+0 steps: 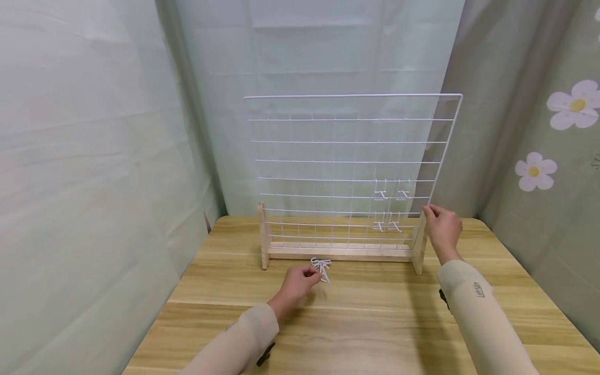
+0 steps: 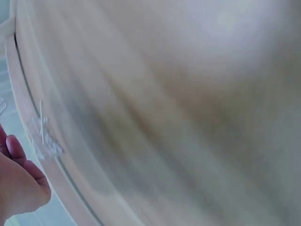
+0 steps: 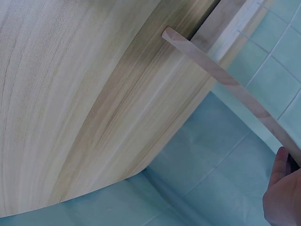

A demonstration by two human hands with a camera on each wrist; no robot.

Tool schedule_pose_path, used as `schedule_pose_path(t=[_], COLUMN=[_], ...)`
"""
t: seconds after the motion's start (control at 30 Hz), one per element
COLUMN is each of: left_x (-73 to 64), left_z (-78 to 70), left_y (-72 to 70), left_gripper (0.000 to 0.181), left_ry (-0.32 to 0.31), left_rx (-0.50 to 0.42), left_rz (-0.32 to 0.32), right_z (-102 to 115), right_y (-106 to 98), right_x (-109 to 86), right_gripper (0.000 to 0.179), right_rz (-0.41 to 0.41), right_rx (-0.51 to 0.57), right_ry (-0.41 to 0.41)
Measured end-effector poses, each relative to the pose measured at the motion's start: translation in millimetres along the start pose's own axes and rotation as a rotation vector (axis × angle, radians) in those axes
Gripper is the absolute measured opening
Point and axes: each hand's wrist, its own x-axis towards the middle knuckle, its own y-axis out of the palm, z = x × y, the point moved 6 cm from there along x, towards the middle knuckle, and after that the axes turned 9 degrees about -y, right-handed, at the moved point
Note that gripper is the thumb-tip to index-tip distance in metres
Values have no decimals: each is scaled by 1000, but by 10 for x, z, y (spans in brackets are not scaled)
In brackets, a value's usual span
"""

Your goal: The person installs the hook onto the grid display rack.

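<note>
A white wire grid panel (image 1: 349, 161) stands upright in a wooden base (image 1: 337, 251). At its right side my right hand (image 1: 442, 229) pinches the top of the base's wooden end piece (image 3: 225, 77), beside the grid's edge. Several white wire hooks (image 1: 382, 195) hang on the lower right of the grid. My left hand (image 1: 300, 284) is in front of the base, next to a small pile of white hooks (image 2: 44, 136) on the table. Its fingertips pinch a white hook (image 2: 2, 106), only partly visible at the left wrist view's edge.
The wood-grain table (image 1: 370, 323) carries the rack towards its far edge. Pale curtains (image 1: 112, 156) surround the table at the left, back and right, the right one with white flowers (image 1: 536, 171). The base's other end piece (image 1: 264, 237) stands at the left.
</note>
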Motion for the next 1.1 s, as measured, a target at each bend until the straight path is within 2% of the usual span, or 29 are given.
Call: schedule_pose_path(t=[0.3,0.53,0.63,0.73,0.9,1.1], left_x=[186,273,300,325,380,429], left_z=[-82,-148,-197,-268,-397,-573], left_y=[-373,-651,-738,-808,-894,-1005], left_gripper=[7,6,8,12,15,15], left_ry=[-50,-107,-136,-143,-140,-91], left_rx=[-10,30,48,48,33,72], left_rz=[-245,-521,-613,-674,-718,-784], right_z=[-4,4,8,10,10,17], right_y=[-13,-9,-7,-15,-21,-16], right_x=[2,1,0,1,-1,-4], right_gripper=[44,44,43,42,42,42], right_rz=[-10,-13,-15,-28,-27,-18], right_rx=[1,-2,-2,-11,-10,-5], right_ry=[-10,-19,-24,-33,-29,-28])
